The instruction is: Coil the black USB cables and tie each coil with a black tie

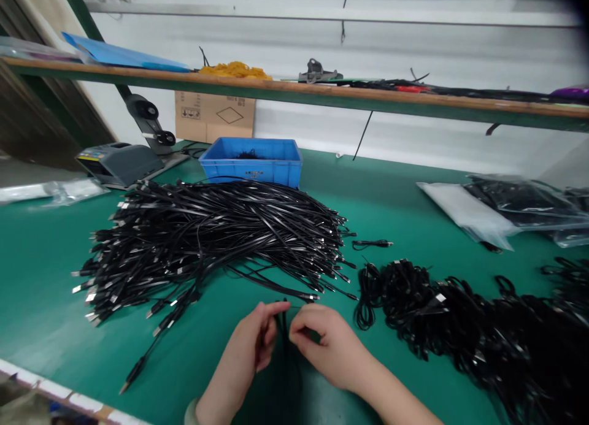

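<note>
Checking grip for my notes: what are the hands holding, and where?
The left hand and right hand pinch black cable near its upper end; whether it is one cable or several cannot be told.

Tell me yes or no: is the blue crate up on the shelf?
No: the blue crate sits on the green mat below the shelf, behind the cable pile.

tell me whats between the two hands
Thin black cables hang down in the gap between the left hand and the right hand, seen in the head view.
</note>
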A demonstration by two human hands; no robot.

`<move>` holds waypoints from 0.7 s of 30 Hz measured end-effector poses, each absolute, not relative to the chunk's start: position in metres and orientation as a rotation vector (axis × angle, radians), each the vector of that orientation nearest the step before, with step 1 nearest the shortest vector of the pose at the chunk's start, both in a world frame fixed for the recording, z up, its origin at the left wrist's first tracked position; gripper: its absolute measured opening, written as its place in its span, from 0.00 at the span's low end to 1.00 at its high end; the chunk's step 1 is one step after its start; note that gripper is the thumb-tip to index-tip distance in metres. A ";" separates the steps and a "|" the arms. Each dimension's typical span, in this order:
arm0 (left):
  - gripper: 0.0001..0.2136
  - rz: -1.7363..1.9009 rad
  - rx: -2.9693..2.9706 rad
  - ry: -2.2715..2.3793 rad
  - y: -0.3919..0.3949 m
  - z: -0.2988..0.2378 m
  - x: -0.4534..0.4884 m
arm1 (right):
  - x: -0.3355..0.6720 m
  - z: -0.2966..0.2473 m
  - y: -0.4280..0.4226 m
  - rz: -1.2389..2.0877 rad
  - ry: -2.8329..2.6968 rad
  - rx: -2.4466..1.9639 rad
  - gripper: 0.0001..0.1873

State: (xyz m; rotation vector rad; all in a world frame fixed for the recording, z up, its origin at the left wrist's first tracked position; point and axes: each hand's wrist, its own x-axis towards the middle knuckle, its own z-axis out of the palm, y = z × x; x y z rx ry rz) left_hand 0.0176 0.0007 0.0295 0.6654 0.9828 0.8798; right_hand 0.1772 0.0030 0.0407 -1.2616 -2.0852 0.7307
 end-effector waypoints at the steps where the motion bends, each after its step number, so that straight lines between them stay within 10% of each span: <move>1: 0.23 0.869 0.678 1.029 0.001 0.029 0.016 | 0.177 0.043 0.003 0.817 -2.010 -1.230 0.09; 17: 0.04 0.865 1.347 1.219 0.001 0.020 0.021 | 0.174 0.033 -0.004 1.179 -1.536 -1.177 0.05; 21: 0.22 0.698 0.871 0.768 -0.017 0.010 0.032 | 0.175 0.028 -0.008 1.006 -1.533 -1.120 0.04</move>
